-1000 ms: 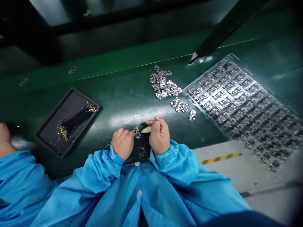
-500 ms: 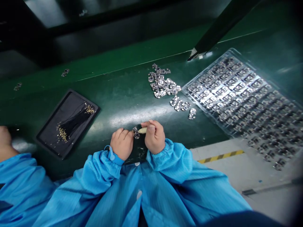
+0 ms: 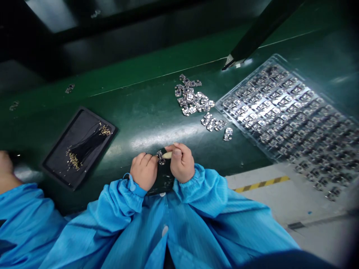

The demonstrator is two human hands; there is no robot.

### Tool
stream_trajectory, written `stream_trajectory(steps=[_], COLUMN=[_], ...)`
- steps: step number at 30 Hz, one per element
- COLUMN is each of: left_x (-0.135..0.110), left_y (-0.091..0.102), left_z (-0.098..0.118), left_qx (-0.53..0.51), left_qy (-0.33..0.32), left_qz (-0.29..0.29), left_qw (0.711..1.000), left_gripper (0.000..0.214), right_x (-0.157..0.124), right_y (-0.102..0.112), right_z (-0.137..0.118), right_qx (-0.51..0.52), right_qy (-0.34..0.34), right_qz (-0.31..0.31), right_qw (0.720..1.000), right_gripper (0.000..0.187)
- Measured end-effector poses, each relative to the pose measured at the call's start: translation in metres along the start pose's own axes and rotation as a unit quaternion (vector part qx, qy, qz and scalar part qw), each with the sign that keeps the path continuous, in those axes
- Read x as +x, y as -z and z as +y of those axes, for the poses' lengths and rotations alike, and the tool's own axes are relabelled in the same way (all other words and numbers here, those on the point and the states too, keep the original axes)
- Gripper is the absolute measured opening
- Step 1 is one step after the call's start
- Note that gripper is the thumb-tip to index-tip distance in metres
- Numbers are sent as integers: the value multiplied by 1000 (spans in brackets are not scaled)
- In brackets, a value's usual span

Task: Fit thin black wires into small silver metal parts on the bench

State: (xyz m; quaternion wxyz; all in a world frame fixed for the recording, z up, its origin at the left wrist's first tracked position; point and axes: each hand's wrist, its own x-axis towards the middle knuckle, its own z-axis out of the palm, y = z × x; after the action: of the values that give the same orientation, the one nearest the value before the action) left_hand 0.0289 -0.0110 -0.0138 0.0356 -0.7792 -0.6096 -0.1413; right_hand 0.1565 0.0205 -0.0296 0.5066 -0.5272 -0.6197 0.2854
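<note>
Head view: both hands work close together over the green surface (image 3: pixel 151 125), just beyond a blue smock sleeve (image 3: pixel 126 198). The left hand (image 3: pixel 144 171) has its grip pressed together, pinching a small metal part (image 3: pixel 160 157) at the fingertips. The right hand (image 3: pixel 181 163) pinches a pale tapered pick (image 3: pixel 168 154) (its material is hard to tell), its tip just beside that part. The step in hand is close fingertip work on this one piece. Ahead lie a loose heap of metal parts (image 3: pixel 193 98) and a clear blister tray (image 3: pixel 244 79) of similar parts, overhanging the surface's edge above a yellow-and-black stripe (image 3: pixel 262 184) on the floor. To the left, a black tray (image 3: pixel 84 164) holds gold-tipped wires (image 3: pixel 89 141), with bare green between it and the hands, room for a reach.
</note>
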Motion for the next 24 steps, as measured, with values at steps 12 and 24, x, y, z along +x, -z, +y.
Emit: stream_trajectory(steps=[12,24], left_x=[-6,75], left_y=[-6,26], left_z=[-13,-67], left_qx=[10,43], left_qy=[-29,6], left_qz=[-22,30], left_qw=[999,999], left_gripper=[20,29], right_x=[23,62], right_y=[-8,2], right_z=[-25,-16], right_qx=[-170,-51], right_qy=[181,-276], right_qz=[-188,-117], right_qw=[950,953], right_gripper=[34,38])
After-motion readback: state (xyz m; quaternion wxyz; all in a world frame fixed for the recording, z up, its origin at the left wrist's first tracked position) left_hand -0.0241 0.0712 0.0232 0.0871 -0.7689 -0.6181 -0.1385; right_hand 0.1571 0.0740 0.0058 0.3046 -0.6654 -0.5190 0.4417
